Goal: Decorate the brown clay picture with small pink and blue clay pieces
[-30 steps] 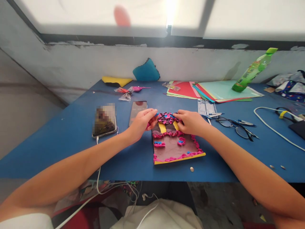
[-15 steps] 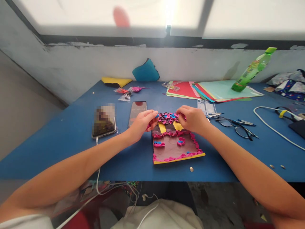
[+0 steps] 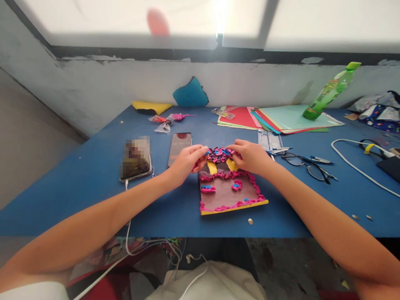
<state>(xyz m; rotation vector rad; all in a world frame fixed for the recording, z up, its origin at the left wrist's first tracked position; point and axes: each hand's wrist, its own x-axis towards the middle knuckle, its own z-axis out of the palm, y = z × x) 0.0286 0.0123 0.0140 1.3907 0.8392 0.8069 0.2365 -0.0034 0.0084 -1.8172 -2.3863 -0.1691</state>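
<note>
A craft board [image 3: 229,195] with a brown face, yellow edges and ruffled pink trim with small blue bits lies on the blue table [image 3: 93,175]. My left hand [image 3: 186,160] is at the board's top left corner, fingers pinched on a small blue piece at the pink trim. My right hand [image 3: 250,157] rests on the board's top right, fingers curled and pressing on the pink decoration there.
Two phones [image 3: 136,158] [image 3: 179,148] lie left of the board. Glasses [image 3: 309,166], pens and a clear ruler lie to the right. Coloured paper sheets [image 3: 281,118], a green bottle [image 3: 331,91], a white cable [image 3: 353,164] and foam scraps sit farther back.
My right hand lifted a little off the board half a second ago and is back down on the top pink trim. My left hand has barely moved.
</note>
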